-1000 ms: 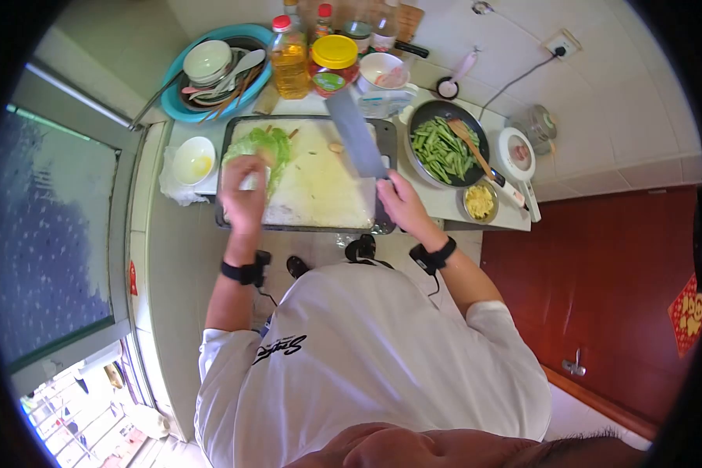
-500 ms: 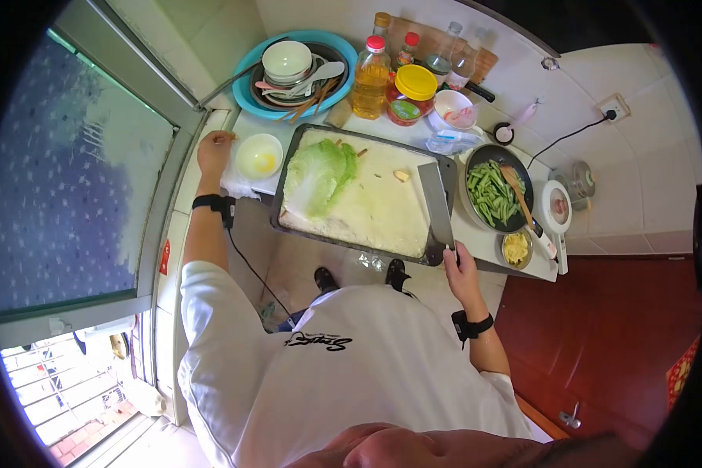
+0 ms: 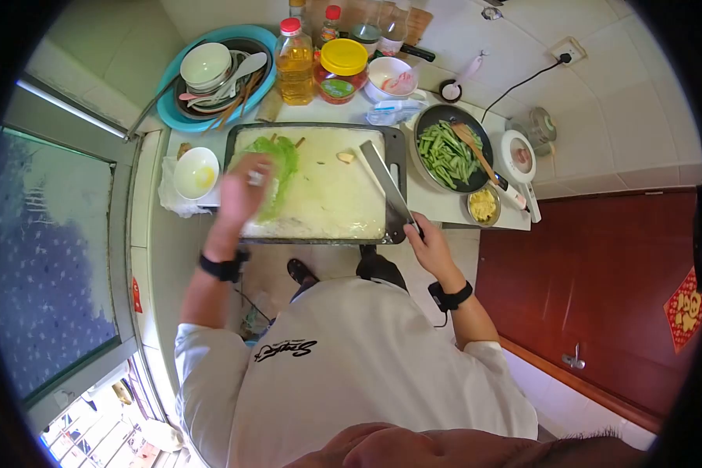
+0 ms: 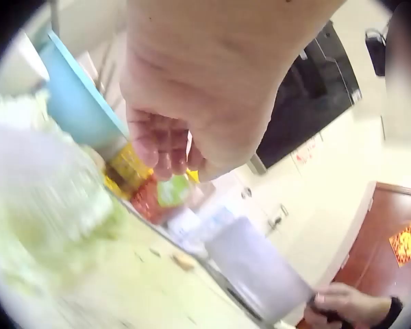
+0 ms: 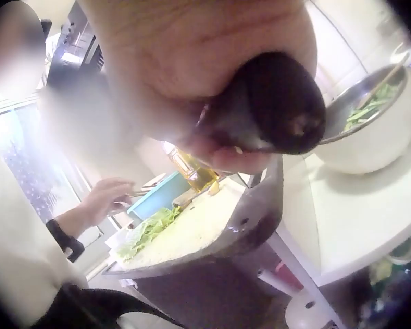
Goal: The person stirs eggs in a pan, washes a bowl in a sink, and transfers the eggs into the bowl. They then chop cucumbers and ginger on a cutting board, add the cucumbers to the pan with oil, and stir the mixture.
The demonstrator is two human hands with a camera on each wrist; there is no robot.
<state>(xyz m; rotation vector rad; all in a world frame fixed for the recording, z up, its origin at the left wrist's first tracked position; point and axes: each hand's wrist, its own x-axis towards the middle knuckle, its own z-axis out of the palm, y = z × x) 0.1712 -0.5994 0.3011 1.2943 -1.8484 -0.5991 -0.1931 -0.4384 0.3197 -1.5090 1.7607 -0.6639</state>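
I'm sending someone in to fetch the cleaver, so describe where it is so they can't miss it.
Find the big pale cutting board in its dark tray on the counter. Along its right edge, beside the pan of green beans, lies the cleaver, its dark handle gripped by the right hand. It is the only wide, flat steel blade there.

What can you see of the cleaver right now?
The cleaver has a broad rectangular blade of grey metal and a dark handle. The right hand grips the handle at the near right corner of the cutting board. The blade slants up and away across the board's right edge, toward the far side; whether it rests on the board or is lifted off it is unclear. It is apart from the lettuce leaf under the left hand.
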